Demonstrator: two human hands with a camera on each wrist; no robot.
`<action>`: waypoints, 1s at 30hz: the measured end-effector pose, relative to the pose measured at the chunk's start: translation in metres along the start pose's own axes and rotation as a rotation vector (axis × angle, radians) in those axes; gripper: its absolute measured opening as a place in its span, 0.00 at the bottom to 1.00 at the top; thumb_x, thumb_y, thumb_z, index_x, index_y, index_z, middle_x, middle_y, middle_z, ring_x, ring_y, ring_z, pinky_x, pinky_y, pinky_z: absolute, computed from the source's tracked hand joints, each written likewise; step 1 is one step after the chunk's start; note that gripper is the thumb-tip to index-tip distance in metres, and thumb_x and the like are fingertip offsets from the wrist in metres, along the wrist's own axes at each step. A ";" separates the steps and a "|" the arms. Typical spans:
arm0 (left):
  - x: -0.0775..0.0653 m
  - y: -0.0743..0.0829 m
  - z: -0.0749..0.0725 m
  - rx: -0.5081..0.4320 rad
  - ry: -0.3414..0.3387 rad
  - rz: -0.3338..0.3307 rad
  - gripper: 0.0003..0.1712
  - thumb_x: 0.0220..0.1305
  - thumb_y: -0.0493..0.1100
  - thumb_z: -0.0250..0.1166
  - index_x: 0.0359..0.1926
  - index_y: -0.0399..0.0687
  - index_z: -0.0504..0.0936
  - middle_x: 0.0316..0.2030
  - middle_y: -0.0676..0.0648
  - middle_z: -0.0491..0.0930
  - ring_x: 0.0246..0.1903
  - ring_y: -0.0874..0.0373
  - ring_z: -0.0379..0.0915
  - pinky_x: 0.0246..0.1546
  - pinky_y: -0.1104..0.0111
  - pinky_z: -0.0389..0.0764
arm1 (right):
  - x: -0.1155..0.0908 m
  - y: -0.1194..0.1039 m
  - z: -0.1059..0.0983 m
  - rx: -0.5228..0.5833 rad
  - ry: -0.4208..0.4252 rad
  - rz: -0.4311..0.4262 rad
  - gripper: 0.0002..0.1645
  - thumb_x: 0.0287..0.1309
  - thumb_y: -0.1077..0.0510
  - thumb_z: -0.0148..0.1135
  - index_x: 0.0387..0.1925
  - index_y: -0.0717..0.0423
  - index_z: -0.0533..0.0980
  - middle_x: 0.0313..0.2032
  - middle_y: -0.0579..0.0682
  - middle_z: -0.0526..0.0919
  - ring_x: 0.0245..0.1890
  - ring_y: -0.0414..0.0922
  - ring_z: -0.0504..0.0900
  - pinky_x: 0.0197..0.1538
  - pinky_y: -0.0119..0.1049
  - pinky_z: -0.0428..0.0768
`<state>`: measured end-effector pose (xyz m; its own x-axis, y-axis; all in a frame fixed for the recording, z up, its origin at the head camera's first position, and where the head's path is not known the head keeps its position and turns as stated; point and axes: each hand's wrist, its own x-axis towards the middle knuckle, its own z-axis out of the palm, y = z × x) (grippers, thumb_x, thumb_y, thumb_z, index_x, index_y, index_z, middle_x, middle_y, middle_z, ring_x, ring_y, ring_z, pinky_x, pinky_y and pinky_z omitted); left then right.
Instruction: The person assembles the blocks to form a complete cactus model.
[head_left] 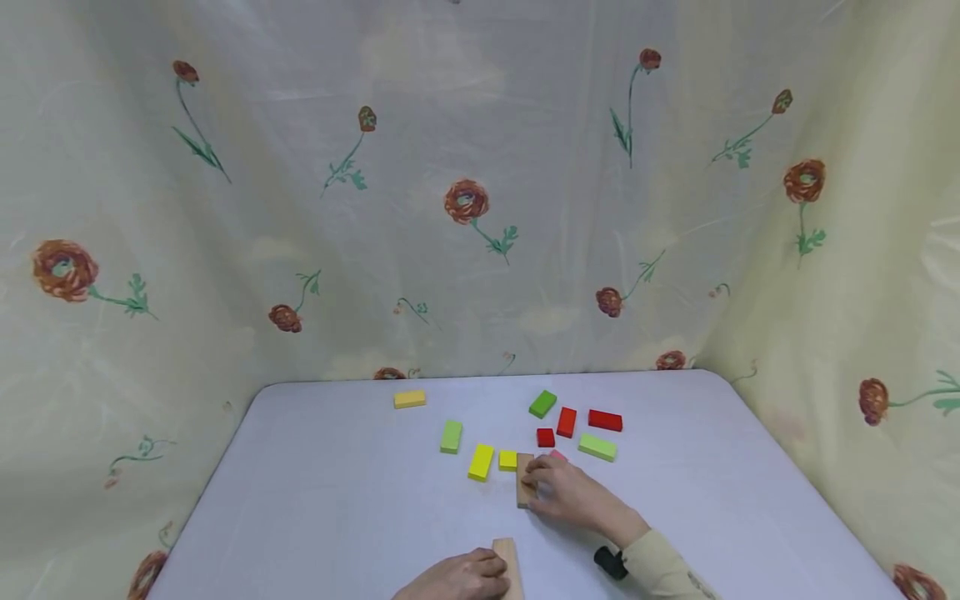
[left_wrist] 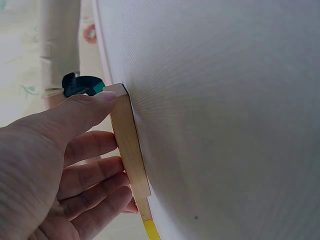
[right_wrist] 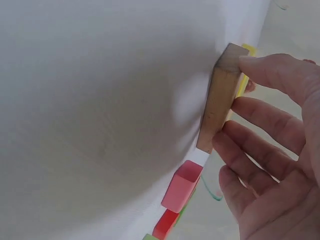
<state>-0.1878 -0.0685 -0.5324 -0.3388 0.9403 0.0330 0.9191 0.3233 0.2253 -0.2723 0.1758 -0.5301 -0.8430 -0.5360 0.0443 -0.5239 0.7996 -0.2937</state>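
One pale block (head_left: pixel 508 560), low in the head view on the table (head_left: pixel 337 517), is pinched by the left hand (head_left: pixel 459 577), its thumb at one end and its fingers partly curled along the side. Farther out, the right hand (head_left: pixel 572 497) grips the brown block (head_left: pixel 523 468) in much the same way, thumb on the end, fingers slightly bent, with a small yellow block (head_left: pixel 507 460) just beside it and a pink block (head_left: pixel 558 455) partly hidden behind the hand. Three red blocks (head_left: pixel 567 422) lie beyond, near a dark green block (head_left: pixel 543 404).
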 end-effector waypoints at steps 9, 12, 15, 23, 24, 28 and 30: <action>-0.001 0.000 0.001 0.013 0.007 0.003 0.15 0.68 0.53 0.58 0.46 0.52 0.84 0.41 0.58 0.82 0.44 0.71 0.75 0.46 0.84 0.73 | -0.002 -0.006 0.002 0.050 -0.033 -0.016 0.24 0.53 0.47 0.70 0.52 0.49 0.81 0.50 0.45 0.80 0.50 0.43 0.77 0.52 0.38 0.81; -0.001 0.001 0.000 0.013 0.008 -0.003 0.15 0.68 0.54 0.58 0.46 0.52 0.84 0.41 0.57 0.82 0.44 0.71 0.75 0.46 0.84 0.73 | -0.003 -0.010 0.002 0.068 -0.042 -0.045 0.24 0.53 0.47 0.70 0.52 0.49 0.81 0.50 0.44 0.80 0.49 0.42 0.77 0.51 0.36 0.82; -0.001 0.001 -0.001 0.025 0.014 0.001 0.15 0.68 0.53 0.58 0.46 0.52 0.84 0.41 0.57 0.82 0.44 0.71 0.75 0.46 0.83 0.73 | -0.003 -0.012 0.002 0.058 -0.035 -0.061 0.25 0.53 0.46 0.70 0.52 0.49 0.81 0.50 0.44 0.80 0.49 0.41 0.77 0.51 0.35 0.81; -0.002 0.001 -0.001 0.037 0.013 0.010 0.16 0.68 0.54 0.57 0.46 0.52 0.84 0.42 0.57 0.82 0.44 0.71 0.75 0.47 0.83 0.73 | -0.002 -0.013 0.005 0.049 -0.037 -0.065 0.25 0.54 0.46 0.69 0.53 0.48 0.81 0.51 0.43 0.80 0.51 0.42 0.77 0.53 0.37 0.81; -0.002 0.000 -0.001 0.034 0.010 0.011 0.16 0.69 0.54 0.57 0.46 0.52 0.84 0.41 0.57 0.82 0.44 0.71 0.74 0.47 0.83 0.73 | -0.002 -0.014 0.006 0.052 -0.040 -0.065 0.25 0.55 0.46 0.69 0.54 0.47 0.81 0.52 0.43 0.80 0.52 0.42 0.76 0.54 0.37 0.80; -0.001 0.000 -0.002 0.025 0.006 0.018 0.16 0.69 0.54 0.57 0.46 0.52 0.84 0.41 0.57 0.82 0.43 0.71 0.74 0.47 0.83 0.73 | 0.001 -0.018 0.006 0.065 -0.053 -0.073 0.25 0.56 0.45 0.67 0.55 0.47 0.80 0.53 0.43 0.79 0.53 0.42 0.75 0.55 0.38 0.80; -0.001 0.000 -0.002 0.036 0.007 0.026 0.15 0.69 0.53 0.57 0.46 0.52 0.84 0.41 0.57 0.82 0.44 0.71 0.75 0.48 0.83 0.73 | 0.004 -0.021 0.006 0.062 -0.060 -0.075 0.26 0.56 0.45 0.67 0.56 0.46 0.79 0.53 0.43 0.79 0.53 0.42 0.75 0.55 0.38 0.80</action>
<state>-0.1878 -0.0694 -0.5300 -0.3156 0.9478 0.0451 0.9343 0.3021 0.1892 -0.2635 0.1553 -0.5290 -0.7920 -0.6104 0.0113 -0.5748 0.7394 -0.3505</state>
